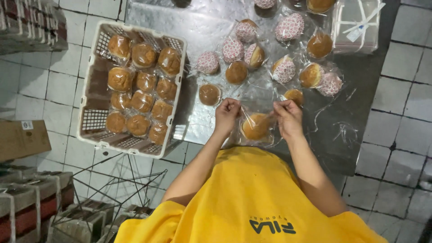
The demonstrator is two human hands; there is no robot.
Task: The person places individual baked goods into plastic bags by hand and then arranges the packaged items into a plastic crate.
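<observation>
A bagged muffin (255, 126) is held at the near edge of the steel desk (360, 90), directly in front of the person in the yellow shirt (252, 198). The clear bag around it is pinched on either side: the left hand (227, 114) is closed on the film at the muffin's left, and the right hand (288, 118) is closed on the film at its right, so that the plastic is kept taut across the top. The thin strand seen between the fingers may be a twist tie or only a fold of film; the view is too small for that to be settled.

Beyond the hands, loose muffins (237, 72) in patterned paper cups are scattered over the desk, some upright and some tipped on their sides, several already in clear bags. A stack of empty clear bags (357, 24) is kept at the far right corner, within reach.

To the left, a white plastic crate (87, 96) is set on a wire stand (112, 184), just beside the desk's edge, and wrapped muffins (143, 55) are laid in it in rough rows, a placement that keeps finished pieces apart from the unwrapped ones. A cardboard box (22, 139) lies at the far left.
</observation>
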